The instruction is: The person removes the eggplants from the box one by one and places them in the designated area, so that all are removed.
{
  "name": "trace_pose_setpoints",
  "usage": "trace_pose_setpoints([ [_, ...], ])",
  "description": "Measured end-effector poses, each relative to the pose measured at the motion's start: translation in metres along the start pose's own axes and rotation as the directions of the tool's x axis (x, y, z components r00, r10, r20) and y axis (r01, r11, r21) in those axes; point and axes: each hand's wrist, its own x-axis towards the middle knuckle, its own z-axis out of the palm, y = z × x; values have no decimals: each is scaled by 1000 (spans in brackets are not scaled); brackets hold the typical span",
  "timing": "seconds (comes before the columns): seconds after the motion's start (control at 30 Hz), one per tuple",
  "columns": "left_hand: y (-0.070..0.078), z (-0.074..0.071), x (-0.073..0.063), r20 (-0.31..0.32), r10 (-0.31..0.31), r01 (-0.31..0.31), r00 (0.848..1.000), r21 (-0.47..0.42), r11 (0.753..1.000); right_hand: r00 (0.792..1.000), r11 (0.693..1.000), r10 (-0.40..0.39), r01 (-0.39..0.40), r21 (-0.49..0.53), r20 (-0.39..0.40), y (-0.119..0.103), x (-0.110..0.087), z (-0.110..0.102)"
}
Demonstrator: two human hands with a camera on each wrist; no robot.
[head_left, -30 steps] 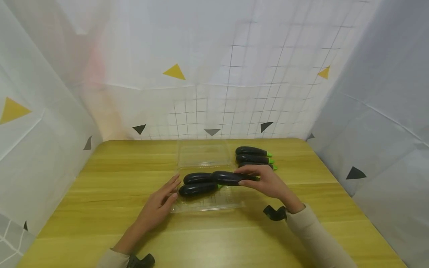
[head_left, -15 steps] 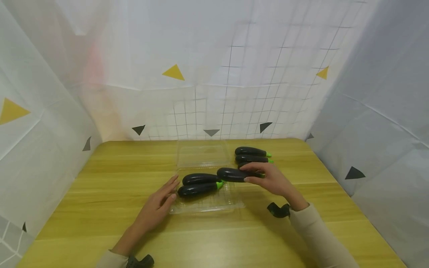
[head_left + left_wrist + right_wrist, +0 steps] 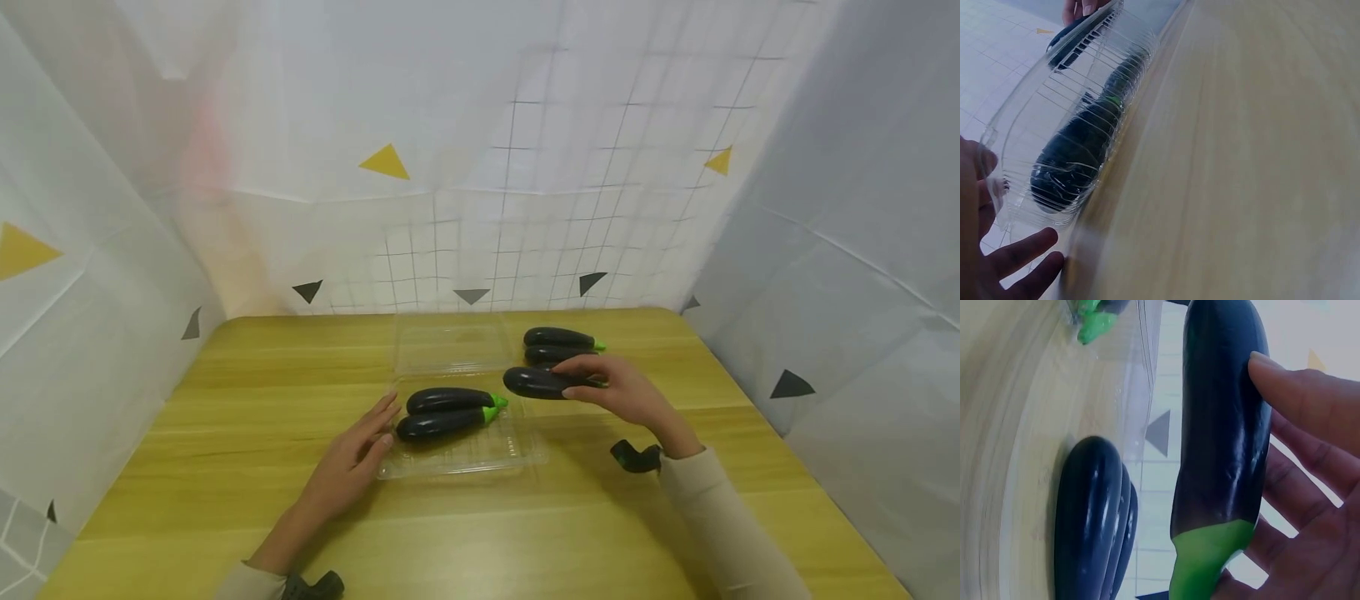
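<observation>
Right hand [image 3: 626, 390] pinches eggplant [image 3: 531, 382] between thumb and fingers, stem end toward palm; eggplant raised above table [image 3: 465, 533], near right edge of clear tray [image 3: 459, 471]. Left hand [image 3: 351, 460] at tray's left edge, fingers loosely extended, grip wide. Tray holds pair [image 3: 442, 425], side by side, stems right. Lid [image 3: 453, 343] open behind. Row of three [image 3: 1088, 512] lies back right.

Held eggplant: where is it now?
In the head view, the held eggplant is in the right hand, right of the two eggplants in the clear container, partly hiding the eggplant row on the table.
</observation>
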Motion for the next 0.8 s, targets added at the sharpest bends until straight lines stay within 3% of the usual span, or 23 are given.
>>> trace_pose_setpoints([
  [0.4,1,-1,0,8,-16,16,1000,-13,1000,993,992,116,-117,56,15,25,-2,-15],
  [0.8,0,-1,0,10,-16,17,1000,-14,1000,993,991,115,-115,66,0,52,-6,-16],
])
